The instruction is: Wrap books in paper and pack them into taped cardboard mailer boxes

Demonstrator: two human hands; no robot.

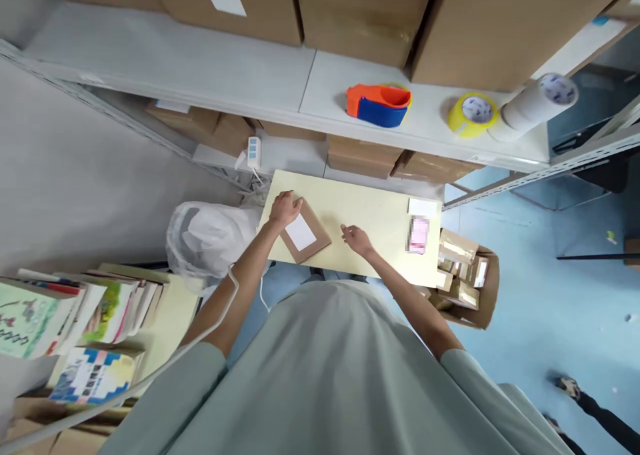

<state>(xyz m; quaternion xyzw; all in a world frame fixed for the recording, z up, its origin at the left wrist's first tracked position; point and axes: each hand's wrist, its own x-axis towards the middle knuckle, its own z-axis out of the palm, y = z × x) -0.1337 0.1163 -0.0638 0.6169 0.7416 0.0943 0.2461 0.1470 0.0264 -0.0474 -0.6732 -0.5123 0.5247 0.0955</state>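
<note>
A flat brown cardboard parcel (320, 233) bearing a white label (301, 232) lies slantwise on the pale yellow table (370, 208). My left hand (285, 209) grips the parcel along its upper left edge. To the right of the parcel, apart from it, is my right hand (357, 239) over the table, its fingers curled in toward the thumb. Whether anything small sits in those fingers cannot be made out. Farther right lie a pink item (419, 235), partly blurred, and a white slip or stack of labels (423, 207).
Above the table, a shelf (210, 61) carries an orange and blue tape dispenser (379, 105), yellow tape (473, 113) and white rolls (540, 101). An open carton (487, 288) of small boxes stands right, a white-bagged bin (215, 238) left. Books (100, 308) and a white cable (200, 335) are nearby.
</note>
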